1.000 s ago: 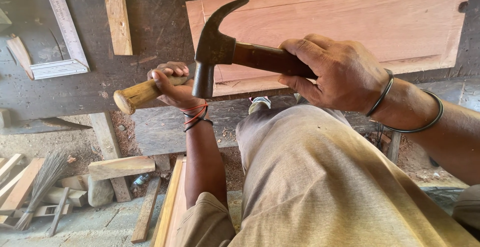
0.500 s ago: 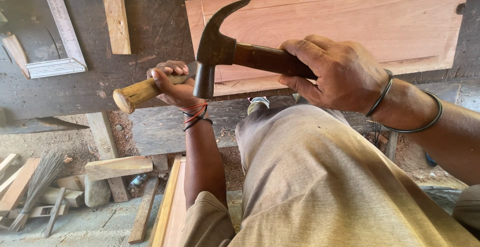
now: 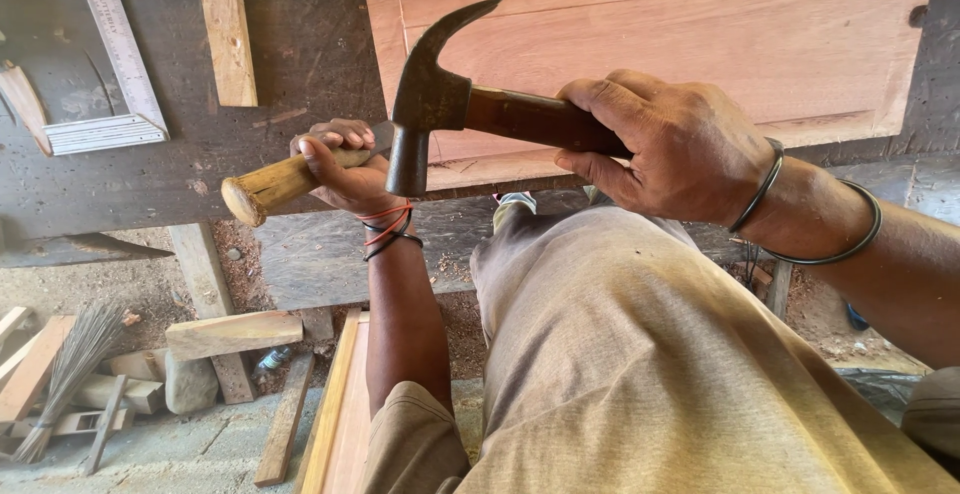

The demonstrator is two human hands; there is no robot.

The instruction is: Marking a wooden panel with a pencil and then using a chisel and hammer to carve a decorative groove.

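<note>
Two tools were gripped mid-frame: a claw hammer (image 3: pixel 430 104) in the right hand (image 3: pixel 670 149), a wooden-handled chisel (image 3: pixel 285 182) wrapped by left hand (image 3: pixel 345 169) fingers against the panel (image 3: pixel 680 44). Square strikes would probably be best.

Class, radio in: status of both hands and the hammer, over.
Right hand gripping claw hammer. Left hand holding wooden-handled tool against wood panel. Nothing between.

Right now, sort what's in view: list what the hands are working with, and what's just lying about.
In use: left hand gripping the chisel; right hand gripping the hammer; panel.

Lying about: square, wood block, broom, offcut.
</note>
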